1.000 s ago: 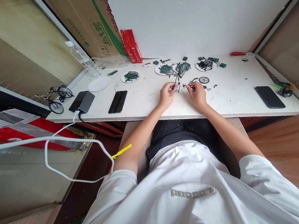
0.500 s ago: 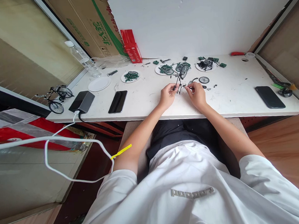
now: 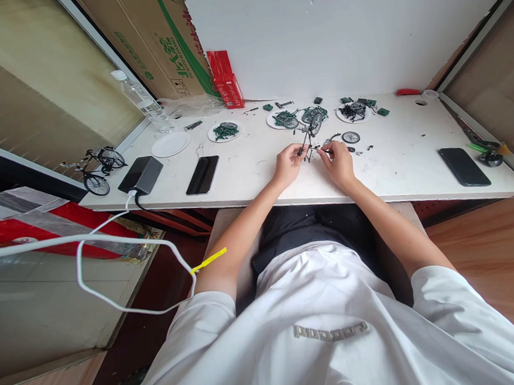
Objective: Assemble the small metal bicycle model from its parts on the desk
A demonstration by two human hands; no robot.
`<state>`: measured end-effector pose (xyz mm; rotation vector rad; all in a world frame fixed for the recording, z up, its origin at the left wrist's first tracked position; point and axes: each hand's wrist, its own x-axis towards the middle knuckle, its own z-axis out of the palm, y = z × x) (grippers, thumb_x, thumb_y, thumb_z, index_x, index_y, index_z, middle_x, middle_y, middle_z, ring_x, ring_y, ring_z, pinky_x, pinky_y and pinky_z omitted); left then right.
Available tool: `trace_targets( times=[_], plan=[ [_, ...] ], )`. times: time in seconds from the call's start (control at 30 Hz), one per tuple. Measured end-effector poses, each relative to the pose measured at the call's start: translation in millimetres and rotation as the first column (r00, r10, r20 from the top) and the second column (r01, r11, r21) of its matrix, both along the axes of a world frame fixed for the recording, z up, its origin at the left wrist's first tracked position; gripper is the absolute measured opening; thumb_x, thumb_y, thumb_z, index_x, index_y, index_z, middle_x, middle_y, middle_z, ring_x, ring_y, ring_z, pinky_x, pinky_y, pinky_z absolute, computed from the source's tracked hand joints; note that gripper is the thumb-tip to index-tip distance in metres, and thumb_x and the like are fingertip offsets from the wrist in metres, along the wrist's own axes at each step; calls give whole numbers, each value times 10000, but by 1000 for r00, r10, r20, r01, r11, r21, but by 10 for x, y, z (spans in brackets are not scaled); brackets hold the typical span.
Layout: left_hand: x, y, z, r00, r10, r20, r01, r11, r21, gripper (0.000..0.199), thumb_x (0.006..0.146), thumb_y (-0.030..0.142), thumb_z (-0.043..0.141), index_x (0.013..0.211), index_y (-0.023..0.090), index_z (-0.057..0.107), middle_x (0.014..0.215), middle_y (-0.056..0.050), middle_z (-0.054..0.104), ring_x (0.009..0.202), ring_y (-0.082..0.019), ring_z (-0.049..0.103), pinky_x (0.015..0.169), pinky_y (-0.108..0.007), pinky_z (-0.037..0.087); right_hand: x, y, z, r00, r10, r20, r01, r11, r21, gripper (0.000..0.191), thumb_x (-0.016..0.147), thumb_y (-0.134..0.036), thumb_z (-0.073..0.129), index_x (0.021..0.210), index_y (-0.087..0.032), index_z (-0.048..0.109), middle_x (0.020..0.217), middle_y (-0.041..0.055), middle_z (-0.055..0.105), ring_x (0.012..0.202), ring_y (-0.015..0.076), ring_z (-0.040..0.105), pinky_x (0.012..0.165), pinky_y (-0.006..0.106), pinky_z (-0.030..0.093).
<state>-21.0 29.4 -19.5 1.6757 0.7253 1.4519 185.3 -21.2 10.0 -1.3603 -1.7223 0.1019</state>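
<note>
A partly built black miniature bicycle is held tilted over the table, its one visible wheel pointing away from me. My left hand pinches the frame on the left side. From the other side, my right hand grips a thin dark tool that looks like a small screwdriver; its front end meets the frame, and the fingers cover most of it. A loose spoked wheel lies just beyond my right hand, with a dark curved part beside it.
Plates of green and black bicycle parts line the back. At left are a finished miniature bicycle, a dark box with a cable, a phone and a bottle. Another phone lies at right.
Almost nothing differs. Both hands stay at the miniature bicycle, with only a very slight shift of the fingers.
</note>
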Motion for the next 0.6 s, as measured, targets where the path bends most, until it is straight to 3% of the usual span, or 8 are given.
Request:
trace_targets(
  times=[0.27, 0.4, 0.6],
  plan=[
    [0, -8, 3, 1000, 3, -9, -3, 1000, 1, 498, 965, 650, 801, 1174, 198, 785, 1286, -158, 840, 1254, -279, 804, 1071, -407, 639, -3, -4, -1, 1000, 11, -1, -11, 1000, 14, 381, 1142, -611, 530, 1026, -263, 634, 1017, 115, 738, 950, 299, 616, 808, 427, 478],
    [-6, -13, 3, 1000, -7, -18, 7, 1000, -7, 503, 962, 649, 805, 1175, 194, 786, 1289, -165, 836, 1237, -281, 806, 1035, -402, 651, 4, 11, 5, 999, -39, 20, 40, 999, -28, 497, 1130, -710, 495, 919, -271, 594, 877, 97, 693, 918, 299, 617, 771, 406, 447],
    [-2, -22, 5, 998, -52, -35, 52, 999, -6, 507, 956, 648, 812, 1187, 197, 788, 1300, -160, 834, 1248, -285, 802, 1038, -411, 655, 18, 7, 50, 999, -40, 28, 43, 994, -98, 674, 1145, -781, 259, 760, -280, 494, 804, 106, 682, 839, 294, 611, 781, 410, 434]
  ],
)
